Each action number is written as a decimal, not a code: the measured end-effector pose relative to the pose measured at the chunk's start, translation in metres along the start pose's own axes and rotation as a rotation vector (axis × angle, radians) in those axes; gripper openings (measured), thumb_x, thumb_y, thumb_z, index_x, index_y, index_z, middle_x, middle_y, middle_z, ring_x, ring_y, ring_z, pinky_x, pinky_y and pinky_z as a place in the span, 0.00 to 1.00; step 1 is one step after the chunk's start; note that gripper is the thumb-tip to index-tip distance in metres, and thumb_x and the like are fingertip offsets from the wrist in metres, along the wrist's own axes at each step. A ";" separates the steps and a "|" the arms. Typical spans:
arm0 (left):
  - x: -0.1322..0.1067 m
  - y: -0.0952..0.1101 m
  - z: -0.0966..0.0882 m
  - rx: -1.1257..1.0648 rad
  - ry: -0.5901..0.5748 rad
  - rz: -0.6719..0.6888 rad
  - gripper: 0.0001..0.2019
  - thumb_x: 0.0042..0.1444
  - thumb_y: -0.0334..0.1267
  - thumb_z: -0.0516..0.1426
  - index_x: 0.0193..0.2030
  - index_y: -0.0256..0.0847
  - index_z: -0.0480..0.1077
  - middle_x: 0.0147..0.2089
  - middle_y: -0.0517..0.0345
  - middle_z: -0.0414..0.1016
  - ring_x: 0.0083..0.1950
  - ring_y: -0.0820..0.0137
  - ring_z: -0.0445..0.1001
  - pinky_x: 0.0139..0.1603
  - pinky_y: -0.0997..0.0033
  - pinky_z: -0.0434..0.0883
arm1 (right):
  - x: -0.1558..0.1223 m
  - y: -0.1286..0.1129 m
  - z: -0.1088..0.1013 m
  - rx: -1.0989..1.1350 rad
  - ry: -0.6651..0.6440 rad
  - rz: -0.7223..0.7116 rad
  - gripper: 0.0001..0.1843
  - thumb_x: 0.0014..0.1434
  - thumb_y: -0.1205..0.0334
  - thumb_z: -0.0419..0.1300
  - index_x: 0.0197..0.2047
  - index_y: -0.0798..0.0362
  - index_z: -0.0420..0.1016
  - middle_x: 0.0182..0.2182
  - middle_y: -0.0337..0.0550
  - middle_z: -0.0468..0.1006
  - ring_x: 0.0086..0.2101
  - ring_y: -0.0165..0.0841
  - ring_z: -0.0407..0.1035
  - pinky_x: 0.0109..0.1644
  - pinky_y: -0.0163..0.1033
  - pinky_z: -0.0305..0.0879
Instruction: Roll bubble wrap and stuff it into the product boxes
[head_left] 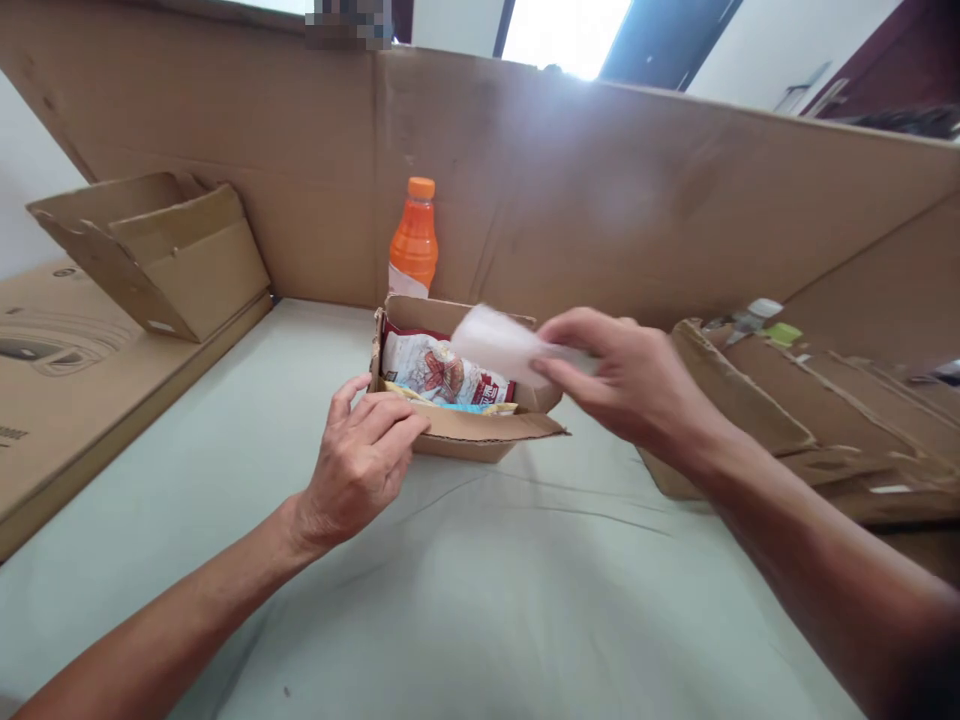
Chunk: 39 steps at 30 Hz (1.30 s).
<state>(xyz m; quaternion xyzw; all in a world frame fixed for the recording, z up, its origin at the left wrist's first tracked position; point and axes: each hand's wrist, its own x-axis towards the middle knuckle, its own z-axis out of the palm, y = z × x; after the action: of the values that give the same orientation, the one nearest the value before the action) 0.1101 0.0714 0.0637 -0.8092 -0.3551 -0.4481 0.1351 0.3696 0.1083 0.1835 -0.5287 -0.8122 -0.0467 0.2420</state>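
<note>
A small open cardboard box (pixel 480 428) stands on the pale table in front of me. Inside lies a white and dark red printed food packet (pixel 442 372), with a yellow and blue packet (pixel 466 407) along the near side. My left hand (pixel 364 455) grips the box's near left edge, its fingers bent over the flap. Above the right side of the box, my right hand (pixel 611 370) pinches a white, soft-looking item (pixel 495 342) between thumb and fingers. That item is blurred, so its exact kind does not show.
Behind the box, an orange drink bottle (pixel 415 240) stands against a tall cardboard wall (pixel 637 190). At the left, an open carton (pixel 202 265) rests on a large flat box (pixel 67 380). More cardboard boxes (pixel 757 400) at the right hold a clear bottle (pixel 757 315).
</note>
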 end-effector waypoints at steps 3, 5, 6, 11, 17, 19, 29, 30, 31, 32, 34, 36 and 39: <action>0.001 -0.004 0.003 -0.016 0.013 0.004 0.14 0.60 0.23 0.54 0.47 0.42 0.72 0.43 0.55 0.80 0.46 0.65 0.78 0.66 0.47 0.63 | 0.043 -0.007 0.039 -0.102 -0.288 -0.042 0.06 0.58 0.63 0.64 0.39 0.50 0.79 0.33 0.39 0.81 0.32 0.34 0.71 0.35 0.37 0.59; 0.001 -0.006 0.004 -0.028 0.009 0.002 0.14 0.60 0.23 0.54 0.47 0.42 0.72 0.43 0.55 0.80 0.46 0.65 0.77 0.66 0.47 0.63 | 0.058 -0.011 0.062 -0.154 -0.430 -0.082 0.05 0.58 0.64 0.64 0.39 0.50 0.79 0.31 0.39 0.80 0.31 0.33 0.70 0.32 0.36 0.55; 0.000 -0.007 0.004 -0.032 0.004 0.001 0.13 0.60 0.23 0.54 0.46 0.42 0.72 0.43 0.55 0.80 0.46 0.65 0.77 0.66 0.47 0.63 | 0.061 -0.013 0.071 -0.166 -0.502 -0.113 0.03 0.58 0.65 0.64 0.37 0.50 0.79 0.29 0.38 0.79 0.29 0.31 0.68 0.31 0.35 0.53; 0.003 -0.008 0.003 -0.036 -0.015 0.001 0.14 0.60 0.23 0.55 0.48 0.43 0.71 0.43 0.56 0.79 0.49 0.64 0.77 0.67 0.46 0.62 | 0.068 -0.017 0.083 -0.187 -0.659 -0.271 0.06 0.58 0.68 0.62 0.29 0.50 0.75 0.22 0.36 0.74 0.24 0.28 0.64 0.28 0.35 0.49; 0.000 -0.014 -0.009 -0.076 0.142 -0.225 0.30 0.58 0.29 0.59 0.67 0.46 0.61 0.63 0.45 0.68 0.66 0.54 0.67 0.67 0.46 0.65 | 0.038 0.015 0.030 -0.059 -0.138 -0.129 0.06 0.60 0.59 0.62 0.38 0.50 0.80 0.36 0.41 0.83 0.35 0.35 0.75 0.39 0.39 0.63; -0.011 -0.022 -0.011 -0.179 0.102 -0.415 0.30 0.59 0.33 0.59 0.68 0.46 0.59 0.65 0.45 0.66 0.66 0.55 0.68 0.66 0.47 0.67 | 0.005 0.034 0.016 0.055 0.100 0.048 0.09 0.63 0.58 0.59 0.38 0.50 0.80 0.36 0.42 0.83 0.35 0.35 0.75 0.41 0.40 0.67; -0.032 -0.021 0.038 -0.667 -0.031 -0.930 0.31 0.53 0.39 0.59 0.65 0.38 0.61 0.61 0.43 0.72 0.61 0.57 0.72 0.58 0.53 0.74 | -0.084 0.034 0.102 0.550 -0.052 0.366 0.21 0.57 0.54 0.60 0.53 0.53 0.72 0.46 0.49 0.82 0.41 0.40 0.76 0.38 0.41 0.71; -0.032 -0.011 0.040 -0.654 -0.024 -0.927 0.31 0.53 0.39 0.59 0.64 0.37 0.62 0.59 0.43 0.73 0.59 0.57 0.73 0.57 0.53 0.75 | -0.085 0.033 0.103 0.552 -0.044 0.401 0.19 0.57 0.54 0.60 0.51 0.53 0.72 0.44 0.49 0.83 0.39 0.39 0.76 0.38 0.42 0.71; -0.033 -0.001 0.040 -0.633 -0.025 -0.912 0.31 0.53 0.38 0.59 0.64 0.36 0.62 0.59 0.43 0.73 0.59 0.58 0.73 0.56 0.54 0.75 | -0.089 0.035 0.100 0.553 -0.032 0.437 0.18 0.57 0.53 0.60 0.49 0.53 0.72 0.42 0.49 0.83 0.37 0.39 0.76 0.38 0.42 0.71; -0.038 0.011 0.037 -0.612 -0.039 -0.879 0.31 0.53 0.37 0.59 0.65 0.37 0.61 0.59 0.43 0.72 0.58 0.58 0.73 0.55 0.55 0.76 | -0.096 0.039 0.096 0.560 -0.029 0.463 0.18 0.57 0.53 0.60 0.48 0.53 0.72 0.42 0.49 0.83 0.36 0.39 0.76 0.38 0.43 0.72; -0.052 0.034 0.023 -0.581 -0.109 -0.763 0.31 0.55 0.35 0.58 0.67 0.41 0.60 0.62 0.44 0.71 0.59 0.59 0.73 0.54 0.57 0.77 | -0.114 0.048 0.085 0.604 -0.029 0.499 0.19 0.57 0.52 0.61 0.48 0.53 0.73 0.44 0.51 0.82 0.36 0.40 0.76 0.39 0.44 0.73; -0.072 0.052 0.001 -0.540 -0.201 -0.628 0.32 0.57 0.33 0.57 0.69 0.46 0.58 0.64 0.46 0.69 0.60 0.60 0.73 0.57 0.58 0.76 | -0.132 0.053 0.075 0.685 -0.038 0.509 0.22 0.57 0.51 0.63 0.52 0.53 0.73 0.48 0.51 0.81 0.40 0.41 0.77 0.42 0.44 0.74; -0.102 0.058 -0.035 -0.466 -0.285 -0.542 0.32 0.59 0.35 0.59 0.70 0.51 0.57 0.64 0.48 0.69 0.61 0.58 0.73 0.62 0.54 0.73 | -0.143 0.044 0.072 0.815 -0.062 0.484 0.25 0.56 0.51 0.64 0.55 0.52 0.73 0.51 0.51 0.80 0.46 0.43 0.76 0.47 0.45 0.74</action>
<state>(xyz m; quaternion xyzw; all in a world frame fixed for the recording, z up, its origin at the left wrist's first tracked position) 0.0929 -0.0351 0.0055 -0.7491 -0.4600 -0.4193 -0.2267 0.4303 0.0319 0.0491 -0.5658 -0.6246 0.3495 0.4094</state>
